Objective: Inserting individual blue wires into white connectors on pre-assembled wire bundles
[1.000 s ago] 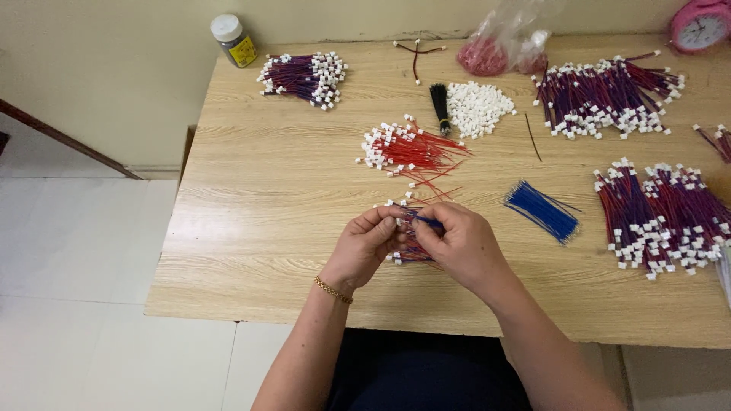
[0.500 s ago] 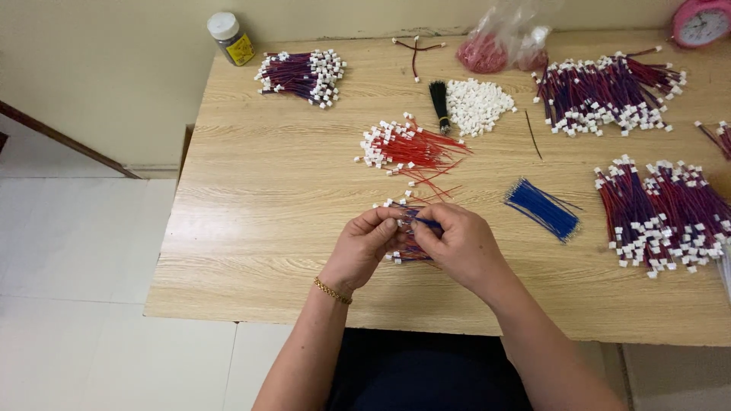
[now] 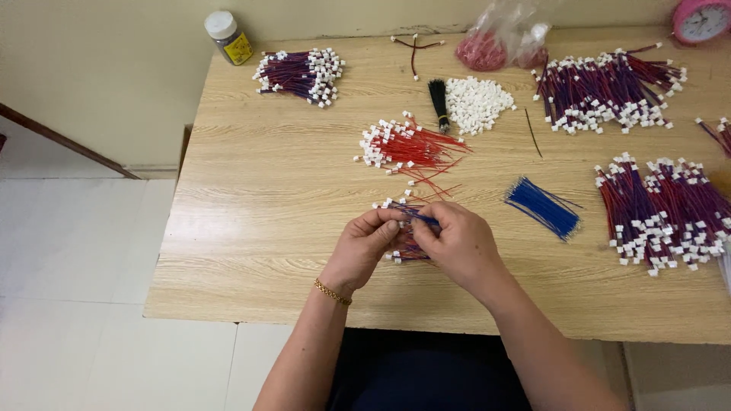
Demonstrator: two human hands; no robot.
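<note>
The left hand and the right hand meet over the front middle of the table; their fingers are pinched narrow on a thin blue wire with a small white connector at its end (the connector is very small, so its shape is hard to make out); under the hands lies a small wire bundle, mostly hidden by the palms. Just behind the hands is a pile of red wires with white ends; to the right of the hands lies a bunch of blue wires; further right, a large bundle of red and purple wires is cut off by the picture edge. The table is light wood; beside it is a pale tiled floor.
</note>
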